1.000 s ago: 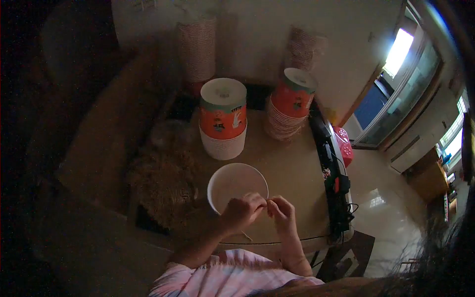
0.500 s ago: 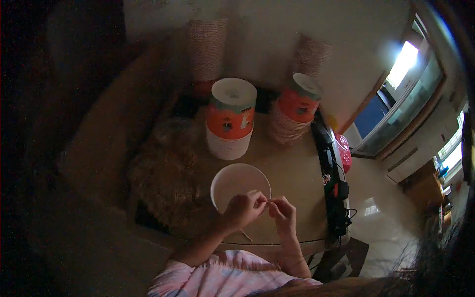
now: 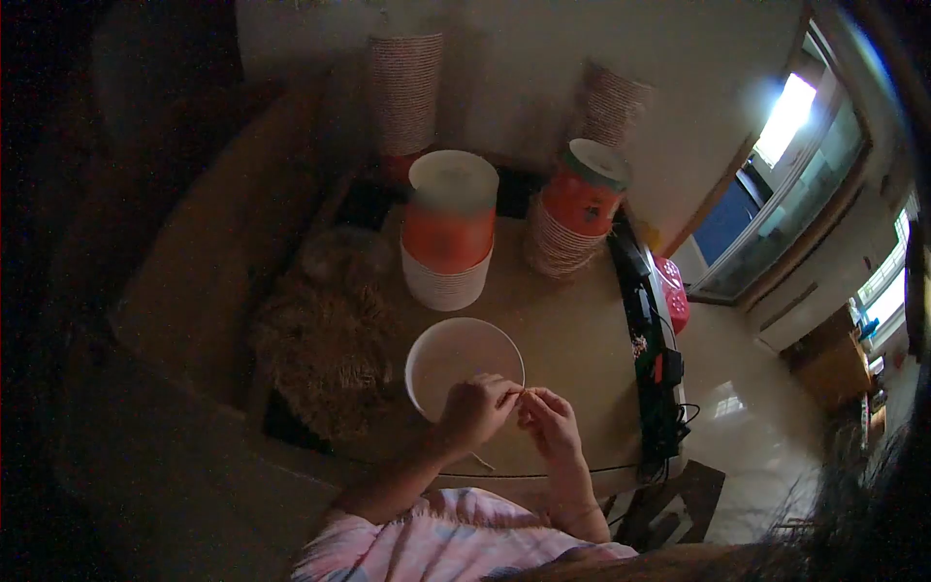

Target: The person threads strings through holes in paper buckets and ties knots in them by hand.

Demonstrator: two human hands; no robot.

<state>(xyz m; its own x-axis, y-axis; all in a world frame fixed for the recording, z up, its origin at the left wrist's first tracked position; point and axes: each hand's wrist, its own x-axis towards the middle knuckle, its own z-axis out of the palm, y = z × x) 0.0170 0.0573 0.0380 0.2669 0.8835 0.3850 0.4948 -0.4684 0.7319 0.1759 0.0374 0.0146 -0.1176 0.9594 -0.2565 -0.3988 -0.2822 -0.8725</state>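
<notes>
A white round tub [image 3: 456,341] stands on the table with its open top toward me. My left hand [image 3: 475,407] is over its near right side, thumb and fingers pinched together. Close beside it, at the tub's right rim, my right hand [image 3: 553,422] is also closed in a pinch. The fingertips of both hands nearly meet; whatever lies between them is too small to make out. A thin pale strand [image 3: 483,463] shows below my left wrist, near the table's front edge; its other end is hidden.
Beyond the tub stand an orange-and-white stack of tubs [image 3: 449,233] and another orange stack [image 3: 582,209]. Taller ribbed stacks [image 3: 405,92] are at the wall. A shaggy brown bundle [image 3: 330,339] lies left. Black cables and a plug [image 3: 669,369] line the table's right edge.
My right hand has turned a little, with its fingers spread slightly differently at the pinch. The whole view has shifted slightly; the tub and stacks appear in the same places on the table.
</notes>
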